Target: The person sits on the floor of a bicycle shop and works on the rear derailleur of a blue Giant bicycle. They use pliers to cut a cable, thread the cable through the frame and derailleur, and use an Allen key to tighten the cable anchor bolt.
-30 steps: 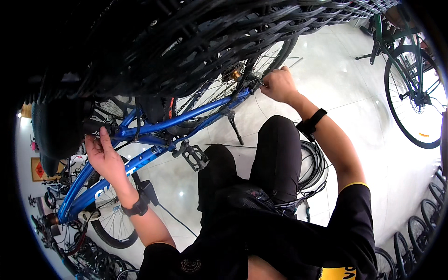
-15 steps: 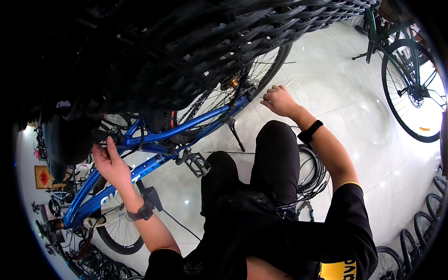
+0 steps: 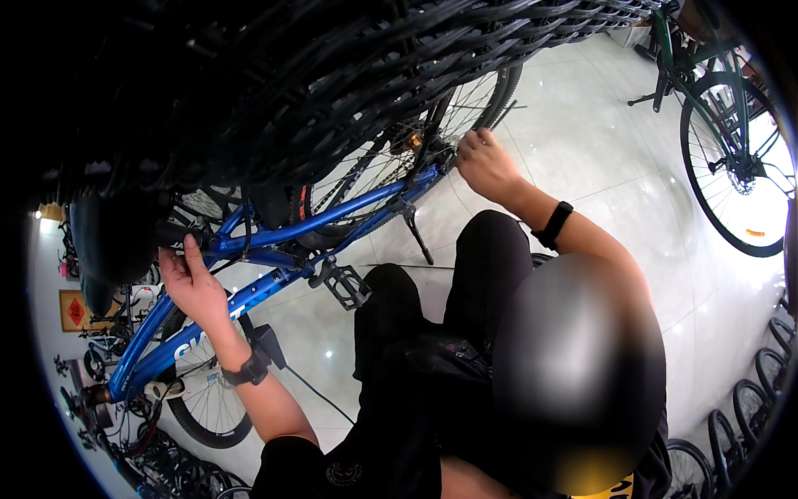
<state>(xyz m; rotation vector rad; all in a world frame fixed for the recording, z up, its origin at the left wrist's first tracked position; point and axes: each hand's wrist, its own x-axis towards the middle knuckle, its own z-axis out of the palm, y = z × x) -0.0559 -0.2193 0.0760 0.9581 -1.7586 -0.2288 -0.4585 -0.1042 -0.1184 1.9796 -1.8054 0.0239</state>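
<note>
A blue mountain bike (image 3: pixel 316 220) stands in front of me, its frame running from the handlebar end at lower left to the rear wheel (image 3: pixel 490 96) at upper centre. My left hand (image 3: pixel 195 287) is closed on the black seat post (image 3: pixel 173 235), just under the dark saddle (image 3: pixel 112 241), thumb on the near side. Beside the rear axle and the end of the blue frame, my right hand (image 3: pixel 489 169) is closed with its fingertips together. What it pinches, if anything, is too small to make out. A black pedal (image 3: pixel 345 284) hangs close to my knee.
A dark woven wicker surface (image 3: pixel 465 41) fills the top, hiding part of the rear wheel. The kickstand (image 3: pixel 418 237) reaches the pale tiled floor (image 3: pixel 615 141). A green bike (image 3: pixel 736 150) stands at upper right. Several wheels (image 3: pixel 731 432) line the lower right. A blurred patch covers my right side.
My right hand has moved slightly up and left, closer to the rear axle. My left hand stays at the seat post. A blurred patch now covers my right upper arm and side.
</note>
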